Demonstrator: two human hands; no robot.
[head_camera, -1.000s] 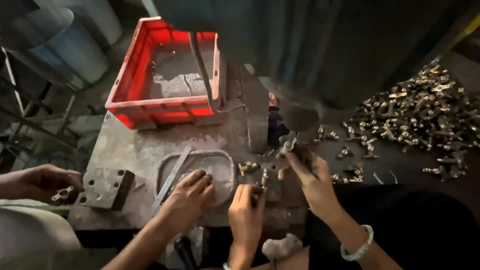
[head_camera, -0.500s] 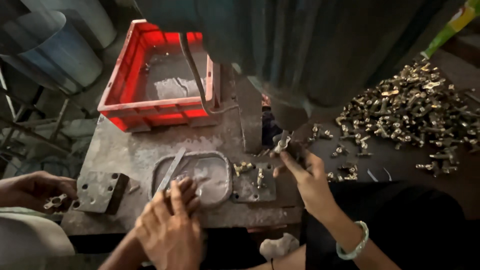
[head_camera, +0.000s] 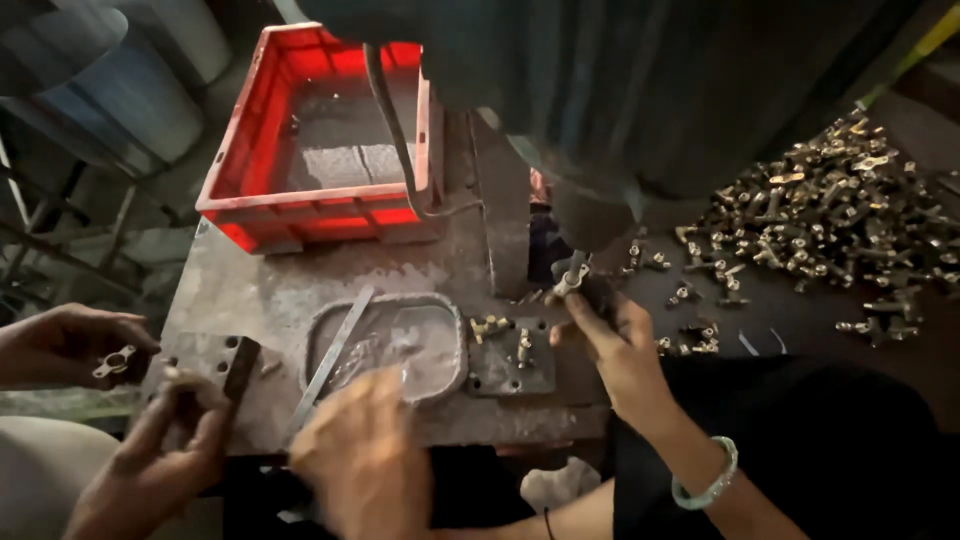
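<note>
- Nearest the camera, the left hand (head_camera: 160, 450) is seen low at the left, its fingers drawn up together towards the steel block (head_camera: 228, 362); whether something small is pinched in them cannot be told.
- Beside it, the right hand (head_camera: 365, 460) is shown back upward and badly blurred, over the near rim of the shallow tray (head_camera: 452, 325); whether it is open or closed cannot be told.
- The shallow tray is set on the worn metal surface (head_camera: 250, 290), just right of the steel block, and a flat metal strip (head_camera: 338, 345) is laid slantwise across its left edge.
- Just right of the tray, a small dark plate (head_camera: 500, 375) is placed on the surface, with a few brass fittings (head_camera: 490, 325) stood on it.
- Further right, another person's hand (head_camera: 625, 355), with a pale green bangle (head_camera: 710, 485) on the wrist, is raised towards the dark machine body (head_camera: 600, 90), and one brass fitting (head_camera: 572, 272) is gripped in its fingertips.
- At the far left edge, a third person's hand (head_camera: 60, 345) is closed loosely around a small metal piece (head_camera: 115, 360).
- Behind the tray, a red crate (head_camera: 320, 215) is set at the back of the surface, and a dark cable (head_camera: 392, 140) is draped over its right wall.
- Well apart to the right, a loose pile of brass parts (head_camera: 830, 215) is spread over a dark sheet.
</note>
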